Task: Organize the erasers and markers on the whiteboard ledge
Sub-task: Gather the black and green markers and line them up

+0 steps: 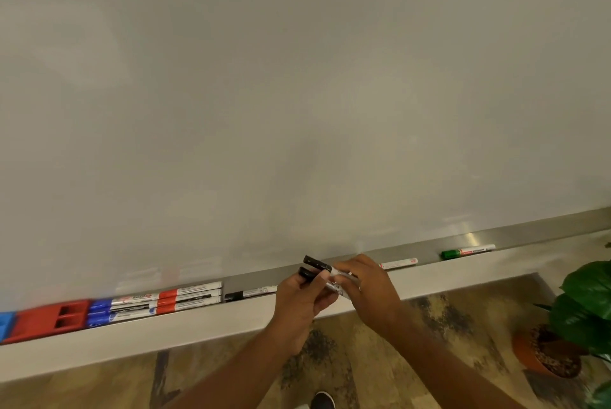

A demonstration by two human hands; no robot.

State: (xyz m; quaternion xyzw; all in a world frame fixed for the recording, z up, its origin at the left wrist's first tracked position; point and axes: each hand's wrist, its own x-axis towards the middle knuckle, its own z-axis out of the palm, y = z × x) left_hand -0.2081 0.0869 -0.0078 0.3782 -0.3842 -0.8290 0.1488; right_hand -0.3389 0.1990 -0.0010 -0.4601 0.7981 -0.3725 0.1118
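Two black-capped markers [316, 264] are held between both hands just above the whiteboard ledge [205, 326]. My left hand [302, 301] grips them near the caps; my right hand [367, 289] grips their white barrels. On the ledge to the left lie a blue eraser [6, 326], a red eraser [49, 319], blue markers [119, 311] and red markers [190, 298] side by side. A lone black marker [249, 293] lies just left of my hands. To the right lie a white marker with a red end [398, 263] and a green marker [468, 251].
The whiteboard [297, 94] fills the upper view. A potted plant [575, 319] in a terracotta pot stands on the patterned floor at the right. A dark shoe [322, 400] shows at the bottom edge.
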